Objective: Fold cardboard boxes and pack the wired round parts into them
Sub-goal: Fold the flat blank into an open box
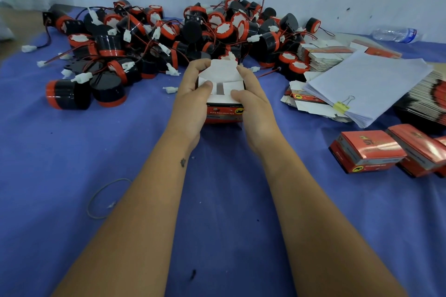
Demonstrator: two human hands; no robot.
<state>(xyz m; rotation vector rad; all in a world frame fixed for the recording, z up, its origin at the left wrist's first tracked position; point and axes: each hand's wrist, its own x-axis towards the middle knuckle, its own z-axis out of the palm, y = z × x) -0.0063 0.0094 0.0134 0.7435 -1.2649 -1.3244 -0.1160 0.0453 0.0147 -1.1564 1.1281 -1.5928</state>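
Box (pixel 223 111): red, yellow animal logo, print too small to read. It stands upright at bench (pixel 72 164) centre, white flaps facing up. Left hand (pixel 193 101) and right hand (pixel 253 103) grip its sides, thumbs pressing flaps down. Parts (pixel 169 36) heaped behind box, packed boxes (pixel 369 152) right of it. Blue cloth, pale wall.

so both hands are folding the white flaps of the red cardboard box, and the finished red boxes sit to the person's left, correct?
Not quite. The head view shows the finished red boxes on the person's right, not the left. The rest holds: left hand and right hand fold the white flaps of the red cardboard box.
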